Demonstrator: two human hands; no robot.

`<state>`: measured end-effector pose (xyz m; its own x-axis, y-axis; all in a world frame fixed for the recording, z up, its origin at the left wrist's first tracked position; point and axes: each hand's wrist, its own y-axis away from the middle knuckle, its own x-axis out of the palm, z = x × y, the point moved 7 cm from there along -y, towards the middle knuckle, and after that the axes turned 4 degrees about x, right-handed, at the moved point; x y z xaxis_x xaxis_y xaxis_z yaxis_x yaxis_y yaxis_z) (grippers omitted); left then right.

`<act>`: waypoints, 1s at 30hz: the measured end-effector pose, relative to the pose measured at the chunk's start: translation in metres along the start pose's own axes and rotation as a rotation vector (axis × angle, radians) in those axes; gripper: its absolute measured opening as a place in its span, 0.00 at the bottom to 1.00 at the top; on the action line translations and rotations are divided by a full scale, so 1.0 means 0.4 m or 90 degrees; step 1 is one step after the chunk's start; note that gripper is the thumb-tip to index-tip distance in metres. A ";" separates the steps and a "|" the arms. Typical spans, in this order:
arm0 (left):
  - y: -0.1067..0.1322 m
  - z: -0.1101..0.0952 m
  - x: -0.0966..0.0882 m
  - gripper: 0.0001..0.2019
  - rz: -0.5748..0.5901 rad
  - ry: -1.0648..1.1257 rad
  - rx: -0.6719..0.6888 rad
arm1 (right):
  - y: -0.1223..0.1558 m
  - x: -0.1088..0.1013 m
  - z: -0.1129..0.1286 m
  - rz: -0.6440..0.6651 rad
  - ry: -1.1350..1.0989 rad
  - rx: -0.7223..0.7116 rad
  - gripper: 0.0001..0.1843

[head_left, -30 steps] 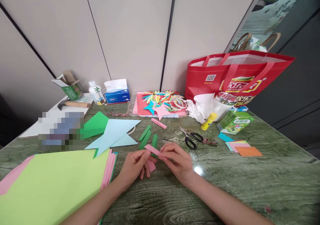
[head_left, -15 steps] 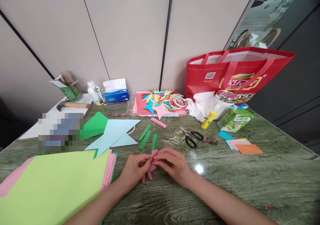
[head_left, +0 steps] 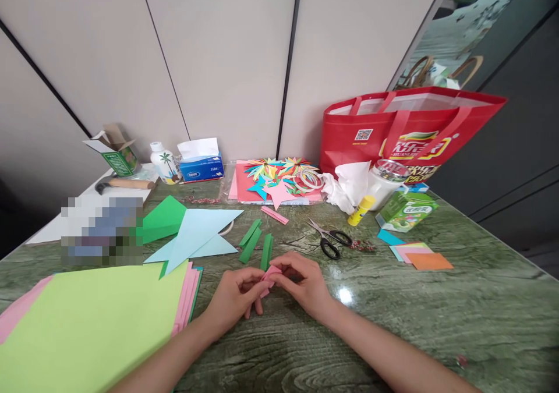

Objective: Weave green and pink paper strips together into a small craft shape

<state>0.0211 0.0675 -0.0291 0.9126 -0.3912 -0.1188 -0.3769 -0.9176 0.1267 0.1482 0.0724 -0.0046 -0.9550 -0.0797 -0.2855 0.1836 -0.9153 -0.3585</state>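
Observation:
Between my two hands is a small folded piece of pink paper (head_left: 271,274), partly hidden by the fingers. My left hand (head_left: 236,297) pinches its left side between thumb and fingers. On the other side, my right hand (head_left: 303,279) grips the paper's right edge with thumb and fingertips. Just beyond the fingers lie folded green paper strips (head_left: 251,243), one of them close to my right fingertips. A folded pink strip (head_left: 275,215) rests farther back. Black-handled scissors (head_left: 328,240) lie with blades apart to the right of the strips.
Left are a stack of coloured paper (head_left: 100,323) and light blue folded paper (head_left: 196,233). A glue stick (head_left: 361,211), green carton (head_left: 406,209), small paper squares (head_left: 430,261) and red bag (head_left: 358,148) stand or lie right. Paper stars (head_left: 279,190) and a tissue box (head_left: 201,167) sit behind.
The pink paper has turned from nearly upright to a slant, its top leaning right. My right fingers have shifted slightly on it. The whole view has moved a little.

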 end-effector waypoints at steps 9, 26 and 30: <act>0.000 -0.012 -0.017 0.14 -0.056 0.025 0.005 | -0.002 0.006 -0.039 -0.008 -0.172 0.148 0.08; 0.004 -0.019 -0.028 0.12 -0.094 0.037 -0.003 | -0.001 0.020 -0.059 -0.007 -0.265 0.249 0.11; 0.008 -0.032 -0.022 0.13 -0.083 0.033 0.017 | -0.002 0.021 -0.048 0.008 -0.245 0.232 0.11</act>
<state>0.0140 0.0688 -0.0151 0.9609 -0.2646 -0.0821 -0.2575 -0.9623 0.0872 0.1445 0.0802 -0.0238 -0.9822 -0.1681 0.0840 0.1682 -0.9857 -0.0056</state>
